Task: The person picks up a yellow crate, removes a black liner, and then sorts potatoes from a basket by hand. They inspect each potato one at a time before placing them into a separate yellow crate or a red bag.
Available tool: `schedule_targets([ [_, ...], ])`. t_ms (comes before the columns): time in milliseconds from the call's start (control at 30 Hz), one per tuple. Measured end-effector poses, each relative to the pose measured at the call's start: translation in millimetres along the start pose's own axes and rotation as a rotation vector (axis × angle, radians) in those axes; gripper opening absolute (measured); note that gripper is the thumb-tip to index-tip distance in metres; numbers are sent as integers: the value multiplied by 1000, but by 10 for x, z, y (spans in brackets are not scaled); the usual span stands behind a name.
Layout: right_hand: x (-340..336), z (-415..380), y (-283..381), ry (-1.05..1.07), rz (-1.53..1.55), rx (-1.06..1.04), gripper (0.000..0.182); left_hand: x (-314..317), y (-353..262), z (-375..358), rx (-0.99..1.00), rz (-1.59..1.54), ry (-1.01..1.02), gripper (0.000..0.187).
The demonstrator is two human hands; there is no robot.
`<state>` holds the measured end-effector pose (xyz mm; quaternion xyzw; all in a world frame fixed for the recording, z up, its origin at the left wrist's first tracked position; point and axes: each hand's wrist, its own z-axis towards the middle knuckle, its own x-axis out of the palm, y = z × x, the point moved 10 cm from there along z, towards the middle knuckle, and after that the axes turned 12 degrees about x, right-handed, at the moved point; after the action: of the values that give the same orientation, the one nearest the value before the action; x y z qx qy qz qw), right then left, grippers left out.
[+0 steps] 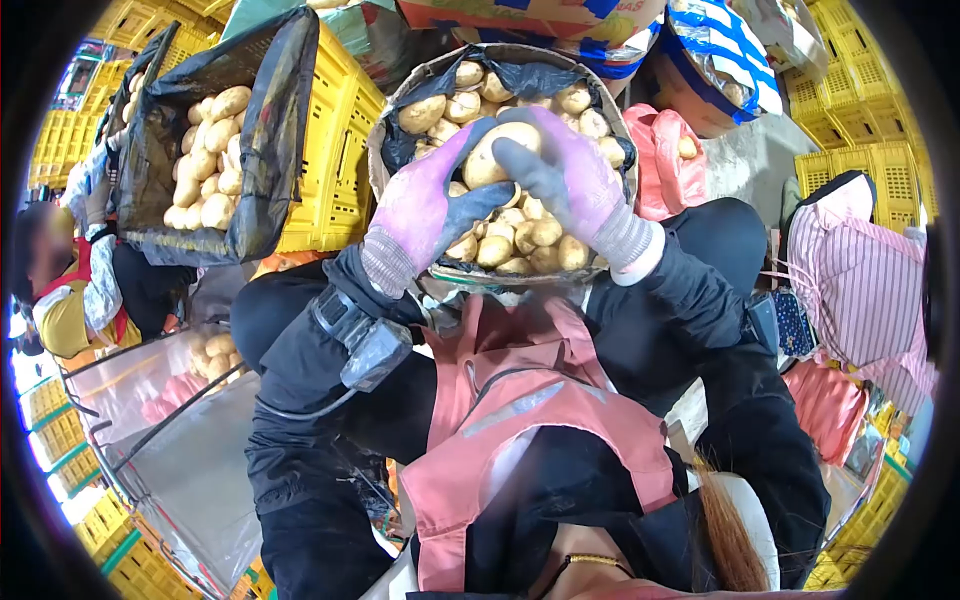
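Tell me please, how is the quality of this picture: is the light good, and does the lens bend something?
Head view: daylight is strong, washing out parts of the far left edge; the yellow crates near the rim look curved, inside a dark round border; the held potato reads clearly; the pink apron looks slightly hazy.

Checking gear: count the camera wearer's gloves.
2: one on the left hand, one on the right hand, both at the same potato. Neither is hidden.
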<state>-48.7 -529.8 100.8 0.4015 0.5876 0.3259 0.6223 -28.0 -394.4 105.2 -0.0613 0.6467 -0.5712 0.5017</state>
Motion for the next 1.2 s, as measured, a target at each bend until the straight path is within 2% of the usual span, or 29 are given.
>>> schedule_targets([
  [133,-3,48,-171,219,351,61,55,1,-37,-4,94,43,-31,70],
  [200,-51,19,-79,192,474,-20,48,-79,-75,27,51,235,5,70],
  [233,255,-43,-307,477,746,386,50,-136,-113,41,94,269,-7,76],
  [267,253,-54,-252,484,747,384,50,-152,-85,40,89,273,-10,76],
  [333,271,-89,-31,553,743,287,59,-225,-63,13,131,110,-116,73],
  [367,183,-32,42,496,626,134,63,-189,-11,-14,105,-19,-118,70],
  [400,169,-49,53,496,628,128,63,-184,5,-18,106,-14,-119,70],
  [467,126,-104,121,493,612,61,66,-174,13,-4,83,-311,-159,65],
  [500,135,-102,91,496,634,34,63,-177,-3,-51,54,-370,-176,56],
  [533,110,-118,64,497,640,32,63,-210,19,-54,53,-365,-174,56],
  [567,48,-184,172,545,724,-98,60,-227,106,-58,12,-388,-148,49],
  [600,162,-187,99,692,1054,97,58,-237,210,-58,-30,-410,-123,44],
  [633,269,-205,31,782,1389,326,56,-257,156,3,82,-428,-135,40],
  [667,261,-212,58,784,1508,372,45,-266,185,-25,78,-422,-136,40],
  [733,305,-142,-208,629,1397,230,35,-229,358,-114,-156,-987,-357,39],
  [767,532,-174,-360,665,1318,423,34,-266,343,-114,-179,-994,-453,40],
  [800,742,-235,-517,702,1244,616,35,-245,371,-100,-181,-993,-457,40],
  [867,996,-496,-373,764,1113,696,41,-221,467,-72,-202,-1022,-522,40],
  [900,1085,-588,-318,782,1070,727,44,-235,485,-107,-249,-912,-551,38],
  [933,1160,-640,-178,913,1187,732,50,-243,546,-116,-252,-914,-552,38],
  [967,1197,-692,-36,1046,1302,733,57,-213,573,-74,-159,-1180,-542,39],
  [1000,1190,-676,-9,1051,1301,738,57,-202,571,-45,-59,-1442,-528,39],
  [1067,859,-314,-23,658,845,375,65,-301,492,-4,-11,-1511,-561,41],
  [1100,671,-215,63,497,640,211,67,-372,592,-74,-163,-1191,-619,43],
  [1133,619,-190,94,493,637,211,67,-474,646,-149,-301,-867,-660,44],
  [1167,468,-142,171,386,488,107,65,-440,543,-48,-153,-822,-504,45],
  [1200,327,-122,260,277,339,6,64,-432,513,-57,-149,-826,-498,45],
])
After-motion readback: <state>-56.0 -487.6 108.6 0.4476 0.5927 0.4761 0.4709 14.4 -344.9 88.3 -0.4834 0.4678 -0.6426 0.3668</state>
